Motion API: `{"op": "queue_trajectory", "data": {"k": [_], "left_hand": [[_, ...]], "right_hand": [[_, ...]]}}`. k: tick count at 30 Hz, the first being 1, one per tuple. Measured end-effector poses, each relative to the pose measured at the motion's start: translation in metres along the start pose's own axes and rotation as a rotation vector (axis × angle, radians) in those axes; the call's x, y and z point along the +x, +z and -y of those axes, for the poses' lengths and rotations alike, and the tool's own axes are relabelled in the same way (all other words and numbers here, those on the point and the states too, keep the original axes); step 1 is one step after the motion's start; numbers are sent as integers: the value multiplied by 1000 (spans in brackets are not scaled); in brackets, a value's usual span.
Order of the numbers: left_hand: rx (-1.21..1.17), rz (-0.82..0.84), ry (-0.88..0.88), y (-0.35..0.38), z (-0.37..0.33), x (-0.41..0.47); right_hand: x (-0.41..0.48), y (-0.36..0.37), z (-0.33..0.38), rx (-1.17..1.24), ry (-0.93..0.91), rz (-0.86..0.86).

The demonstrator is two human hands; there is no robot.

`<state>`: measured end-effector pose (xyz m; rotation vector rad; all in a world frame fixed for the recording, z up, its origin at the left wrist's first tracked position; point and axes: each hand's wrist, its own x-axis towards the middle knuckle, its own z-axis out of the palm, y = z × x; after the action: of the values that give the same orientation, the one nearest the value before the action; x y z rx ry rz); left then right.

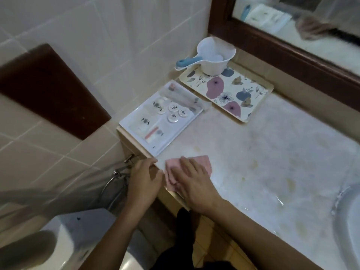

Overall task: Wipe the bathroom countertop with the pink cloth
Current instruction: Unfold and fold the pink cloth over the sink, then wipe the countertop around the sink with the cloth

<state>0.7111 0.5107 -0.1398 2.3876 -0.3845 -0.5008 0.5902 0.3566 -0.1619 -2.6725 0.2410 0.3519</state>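
Right hand [192, 184] presses flat, fingers straight and together, on the folded pink cloth [203, 161]. The cloth's long axis runs 7 to 1 o'clock, at the countertop's [272, 152] 9 o'clock corner. Left hand [144, 180], at its 9 o'clock: grip unclear.

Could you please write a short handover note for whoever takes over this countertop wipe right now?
Right hand: flat on the folded pink cloth, pressing it down at the near left corner of the countertop.
Left hand: rests on that corner's edge, holding nothing.
Done: the cloth is down at this corner; how much is already wiped I cannot tell.
Left: yellowish marks show toward the sink; wipe there and around the white tray and floral tray.
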Motion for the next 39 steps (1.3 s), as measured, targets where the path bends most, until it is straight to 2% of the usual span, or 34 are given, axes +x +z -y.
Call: {"op": "queue_trajectory", "data": {"k": [2, 5, 9, 12, 15, 17, 21, 23, 25, 27, 30, 32, 35, 37, 39], "left_hand": [[-125, -34, -186, 14, 23, 0], [-285, 40, -350, 34, 38, 8], [-323, 89, -306, 44, 10, 9], [-386, 148, -323, 56, 5, 9], [-533, 137, -320, 62, 11, 9], [-624, 105, -319, 66, 16, 9], [-678, 36, -317, 69, 17, 9], [-729, 48, -328, 69, 16, 9], [-813, 69, -350, 71, 20, 10], [-839, 96, -357, 70, 23, 10], [-712, 91, -330, 59, 16, 7], [-465, -7, -295, 50, 11, -1], [-237, -121, -57, 43, 11, -16], [-123, -54, 83, 41, 8, -15], [31, 29, 208, 43, 7, -5]], "right_hand": [[1, 23, -8, -52, -59, 54], [22, 26, -46, -84, -50, -18], [65, -10, -112, -27, 240, -166], [80, -36, -153, -35, 376, -212], [90, -38, -146, 7, 493, -243], [86, -20, -112, 44, 449, -231], [20, 31, -28, -23, 71, -120], [-5, 33, -32, -14, -33, -45], [-1, 19, -72, -40, 2, -103], [25, -8, -121, -74, 199, -200], [73, -48, -160, -38, 480, -203], [88, -45, -143, -14, 509, -201], [58, -4, -86, -26, 292, -181], [11, 20, -60, -43, 109, -102], [-28, 27, -66, -94, -27, -19]]}}
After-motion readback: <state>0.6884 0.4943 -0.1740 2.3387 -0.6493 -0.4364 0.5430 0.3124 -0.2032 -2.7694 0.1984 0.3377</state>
